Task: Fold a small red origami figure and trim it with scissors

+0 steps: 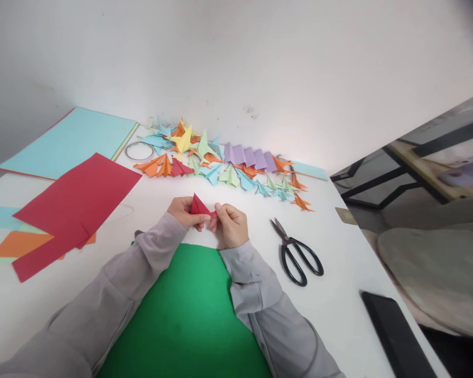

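Note:
Between my two hands is a small folded piece of red paper (pixel 199 205), its pointed tip standing up. My left hand (pixel 186 212) is closed on its left side, with the thumb along the lower edge. At its right end, my right hand (pixel 232 223) pinches the paper between thumb and fingers. Part of the folded paper is hidden behind the fingers. Both hands are held over the white table, just beyond a green sheet (pixel 197 315).
Folded paper shapes (pixel 230 176) in several colours line the wall, near a tape roll (pixel 139 150). Red sheets (pixel 79 194) and a blue stack (pixel 69 139) lie left. Black-handled scissors (pixel 295 254) and a dark phone (pixel 396 333) lie right.

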`<state>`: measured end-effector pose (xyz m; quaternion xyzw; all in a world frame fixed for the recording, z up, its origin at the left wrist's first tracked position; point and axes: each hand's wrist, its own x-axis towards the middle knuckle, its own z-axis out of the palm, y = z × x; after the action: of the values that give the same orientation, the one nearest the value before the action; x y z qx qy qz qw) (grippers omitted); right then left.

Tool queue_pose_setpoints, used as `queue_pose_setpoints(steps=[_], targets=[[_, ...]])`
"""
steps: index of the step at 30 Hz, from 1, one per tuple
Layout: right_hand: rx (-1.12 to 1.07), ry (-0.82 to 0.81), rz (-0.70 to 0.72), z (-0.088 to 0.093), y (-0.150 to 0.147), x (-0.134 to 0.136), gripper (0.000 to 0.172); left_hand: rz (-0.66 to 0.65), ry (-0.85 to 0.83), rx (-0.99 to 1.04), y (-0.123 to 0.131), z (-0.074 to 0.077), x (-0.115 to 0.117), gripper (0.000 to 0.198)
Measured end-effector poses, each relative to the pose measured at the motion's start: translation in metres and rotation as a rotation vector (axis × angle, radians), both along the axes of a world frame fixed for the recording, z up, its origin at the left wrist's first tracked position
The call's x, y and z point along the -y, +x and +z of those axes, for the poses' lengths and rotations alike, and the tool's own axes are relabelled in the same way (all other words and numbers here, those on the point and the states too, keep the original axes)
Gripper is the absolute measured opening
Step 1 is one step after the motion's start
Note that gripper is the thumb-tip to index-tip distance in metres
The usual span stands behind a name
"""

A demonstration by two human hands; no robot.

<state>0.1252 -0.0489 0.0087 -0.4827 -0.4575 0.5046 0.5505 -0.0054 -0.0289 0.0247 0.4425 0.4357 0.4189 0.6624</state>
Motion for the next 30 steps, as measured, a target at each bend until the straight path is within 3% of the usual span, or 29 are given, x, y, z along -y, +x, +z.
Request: queue_pose_setpoints(steps=[11,19,30], targets=[[-0.030,-0.049,0.109,-0.0027,-0.0002,-0.0008,0.034,-0.099,0.056,0.004,-0.0018,-0.0018,-0.0019,0.035],[-0.079,-0.031,0.023,-0.0003,0.0004,-0.0032,0.033,0.064,0.032,0.107,0.0013,0.0002,0.0034,0.038],[-0.146,-0.025,0.064,-0.0043,-0.0004,-0.0029,0.033,0.123,0.172,0.094,0.0059,-0.0060,0.0048,0.024]])
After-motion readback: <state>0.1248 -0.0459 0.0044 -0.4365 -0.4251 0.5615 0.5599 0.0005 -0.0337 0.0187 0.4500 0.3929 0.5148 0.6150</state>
